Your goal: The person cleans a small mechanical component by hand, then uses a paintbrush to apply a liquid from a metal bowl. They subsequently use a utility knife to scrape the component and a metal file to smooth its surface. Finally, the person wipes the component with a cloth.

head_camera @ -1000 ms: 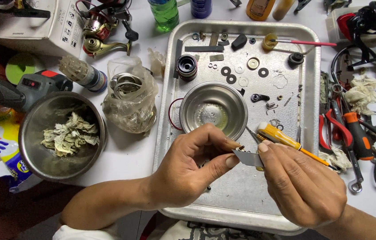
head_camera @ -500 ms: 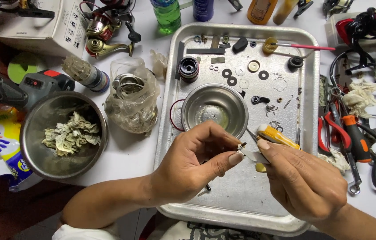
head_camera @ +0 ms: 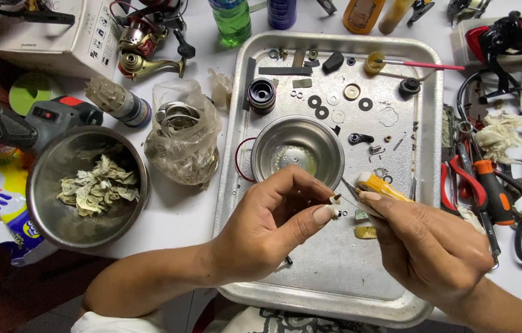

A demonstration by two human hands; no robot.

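My left hand [head_camera: 273, 228] pinches a tiny metal part [head_camera: 334, 200] between thumb and fingertips over the metal tray [head_camera: 424, 185]. My right hand [head_camera: 427, 246] grips a small tool with a yellow handle [head_camera: 384, 187], its thin tip pointing at the tiny part. Both hands hover just below a small steel bowl [head_camera: 298, 148] that stands in the tray. Washers, rings and small black parts [head_camera: 319, 108] lie scattered across the tray's upper half, beside a black spool [head_camera: 261, 95].
A large steel bowl with crumpled paper [head_camera: 88, 185] sits at left, beside a plastic bag with metal rings [head_camera: 181, 139], a power drill [head_camera: 26, 120] and a white box [head_camera: 51, 37]. Pliers, screwdrivers and scissors [head_camera: 495, 197] crowd the right. Bottles [head_camera: 230, 21] stand at the back.
The hands have shifted slightly; the right hand now holds the tool's tip against the tiny part pinched in the left hand.
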